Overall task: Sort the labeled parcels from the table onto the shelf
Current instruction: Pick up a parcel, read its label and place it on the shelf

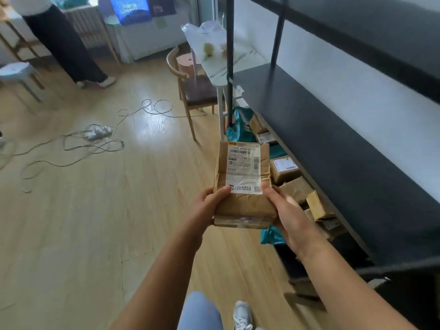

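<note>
Both hands, left hand (209, 206) and right hand (289, 216), grasp the crumpled brown cardboard parcel with white label (242, 184) at its near end, held above the floor beside the black metal shelf (321, 139). Risk: the far end is unsupported and could sag or slip from the grip.

- Floor (95, 222): light wood planks, bright glare patch near centre
- Loose grey cables (78, 148) and a white power strip (98, 134) lie on the floor, left of centre
- Wooden chair (190, 91), dark seat, tucked beside a narrow pale table (214, 67)
- Round white stool (16, 72) at far left
- Blue basket (129, 8) at top, near a bright window
- Pale wall (357, 96) at right
</note>
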Action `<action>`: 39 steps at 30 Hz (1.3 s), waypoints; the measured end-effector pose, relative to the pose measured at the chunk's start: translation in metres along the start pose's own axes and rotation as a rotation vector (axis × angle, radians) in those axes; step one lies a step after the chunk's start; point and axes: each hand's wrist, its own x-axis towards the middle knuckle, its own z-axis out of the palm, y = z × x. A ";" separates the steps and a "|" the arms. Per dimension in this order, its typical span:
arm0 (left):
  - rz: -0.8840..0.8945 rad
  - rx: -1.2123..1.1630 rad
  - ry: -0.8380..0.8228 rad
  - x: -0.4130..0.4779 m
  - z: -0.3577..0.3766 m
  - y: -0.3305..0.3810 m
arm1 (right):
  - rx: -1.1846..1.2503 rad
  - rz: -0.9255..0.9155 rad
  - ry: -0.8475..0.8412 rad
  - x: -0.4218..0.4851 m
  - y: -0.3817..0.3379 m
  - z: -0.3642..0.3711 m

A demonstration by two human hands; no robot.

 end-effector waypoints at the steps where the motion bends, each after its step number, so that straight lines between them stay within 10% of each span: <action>1: -0.007 -0.021 0.025 0.012 -0.005 0.006 | -0.017 0.005 -0.015 0.013 -0.004 0.007; 27: 0.008 0.266 -0.376 0.379 -0.087 0.226 | 0.153 0.029 0.406 0.324 -0.146 0.127; 39: -0.009 0.440 -0.282 0.494 -0.069 0.288 | 0.088 0.108 0.577 0.446 -0.199 0.118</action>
